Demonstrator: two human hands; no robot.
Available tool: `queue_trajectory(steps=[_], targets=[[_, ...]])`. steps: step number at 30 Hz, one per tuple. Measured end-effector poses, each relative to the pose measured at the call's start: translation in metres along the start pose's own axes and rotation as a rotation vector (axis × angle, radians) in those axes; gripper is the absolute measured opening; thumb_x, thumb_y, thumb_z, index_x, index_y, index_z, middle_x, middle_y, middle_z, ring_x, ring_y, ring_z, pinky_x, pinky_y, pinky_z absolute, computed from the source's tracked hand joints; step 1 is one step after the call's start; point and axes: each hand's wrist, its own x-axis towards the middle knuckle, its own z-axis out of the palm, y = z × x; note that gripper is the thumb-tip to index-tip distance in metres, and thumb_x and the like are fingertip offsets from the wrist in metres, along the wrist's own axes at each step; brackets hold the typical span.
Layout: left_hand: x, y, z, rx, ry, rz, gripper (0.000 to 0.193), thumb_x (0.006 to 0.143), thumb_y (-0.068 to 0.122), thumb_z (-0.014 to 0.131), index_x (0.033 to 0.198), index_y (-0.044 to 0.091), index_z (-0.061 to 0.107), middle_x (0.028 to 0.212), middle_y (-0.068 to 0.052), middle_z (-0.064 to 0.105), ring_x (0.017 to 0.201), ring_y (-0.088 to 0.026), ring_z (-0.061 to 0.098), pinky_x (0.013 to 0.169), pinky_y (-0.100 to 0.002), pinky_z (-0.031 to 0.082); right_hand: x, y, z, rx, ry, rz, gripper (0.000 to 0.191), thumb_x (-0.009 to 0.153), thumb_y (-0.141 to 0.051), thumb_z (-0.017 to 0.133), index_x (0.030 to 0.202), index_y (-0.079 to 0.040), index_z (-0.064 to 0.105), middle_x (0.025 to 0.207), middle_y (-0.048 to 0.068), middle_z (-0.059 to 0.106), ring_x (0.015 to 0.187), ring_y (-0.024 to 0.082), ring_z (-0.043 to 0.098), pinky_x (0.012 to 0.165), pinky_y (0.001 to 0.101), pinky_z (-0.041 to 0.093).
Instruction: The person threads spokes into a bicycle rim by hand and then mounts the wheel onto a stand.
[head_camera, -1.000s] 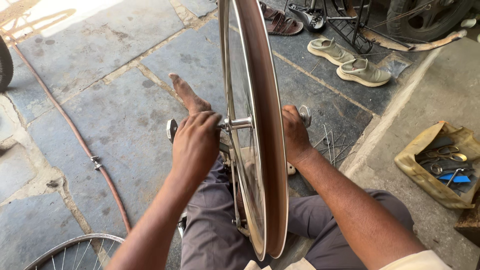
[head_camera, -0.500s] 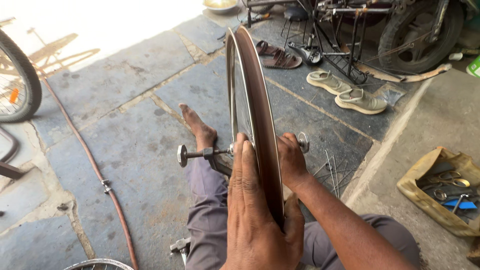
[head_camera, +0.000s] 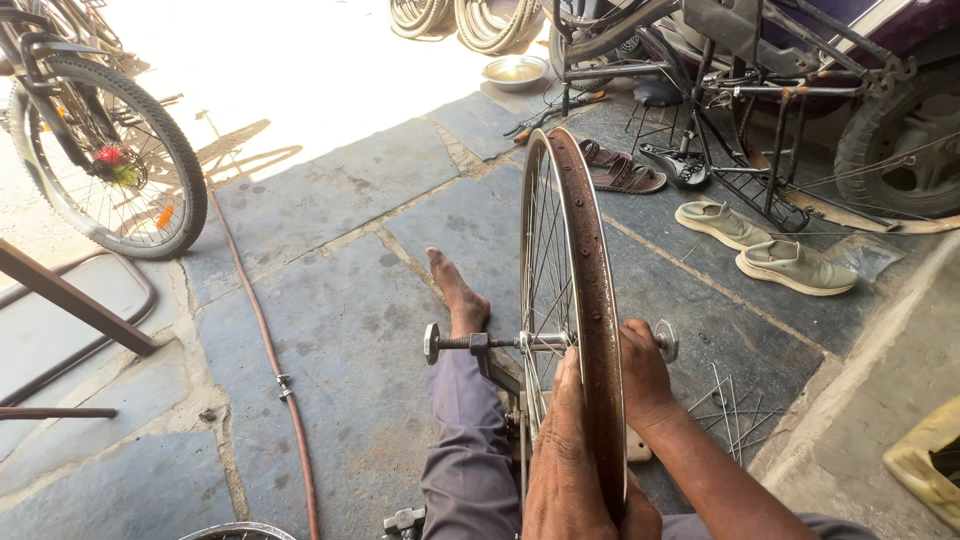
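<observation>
A bare bicycle wheel rim (head_camera: 590, 260), rusty brown with thin spokes, stands upright on a truing stand between my legs. Its axle (head_camera: 470, 342) sticks out to the left with a round knob at the end. My left hand (head_camera: 570, 470) wraps the near edge of the rim, low in view. My right hand (head_camera: 645, 375) rests on the right side of the rim by the axle end (head_camera: 666, 340). My bare left foot (head_camera: 452, 290) lies stretched out on the stone floor beyond the stand.
A bicycle's rear wheel (head_camera: 110, 160) stands at the left, with a red hose (head_camera: 265, 350) running across the floor. Sandals (head_camera: 620, 170), a pair of pale shoes (head_camera: 760, 245) and a bike stand (head_camera: 740, 110) lie at the right. Loose spokes (head_camera: 730, 405) lie near my right arm.
My left hand left the axle on the left side and came onto the near edge of the rim. The view tilted up, showing more floor ahead. My right hand stayed by the hub.
</observation>
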Motion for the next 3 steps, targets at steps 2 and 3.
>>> queue_trajectory(steps=[2, 3], targets=[[-0.005, -0.004, -0.006, -0.163, -0.039, 0.006, 0.088, 0.091, 0.011, 0.071, 0.161, -0.012, 0.021, 0.160, -0.034, 0.045, 0.148, -0.047, 0.046, 0.125, -0.054, 0.042, -0.006, -0.009, -0.013, -0.126, 0.175, -0.168, 0.012, 0.092, -0.009, 0.059, 0.099, -0.006, 0.068, 0.092, 0.010, 0.072, 0.085, 0.026, 0.070, 0.100, 0.0483, 0.048], [-0.006, -0.002, 0.002, -0.194, -0.065, 0.009, 0.088, 0.091, 0.011, 0.071, 0.161, -0.012, 0.021, 0.160, -0.034, 0.045, 0.148, -0.047, 0.046, 0.125, -0.054, 0.042, -0.014, -0.009, -0.022, -0.211, 0.261, -0.234, 0.020, 0.092, -0.006, 0.057, 0.108, -0.004, 0.068, 0.103, 0.013, 0.075, 0.091, 0.027, 0.071, 0.100, 0.0492, 0.048]])
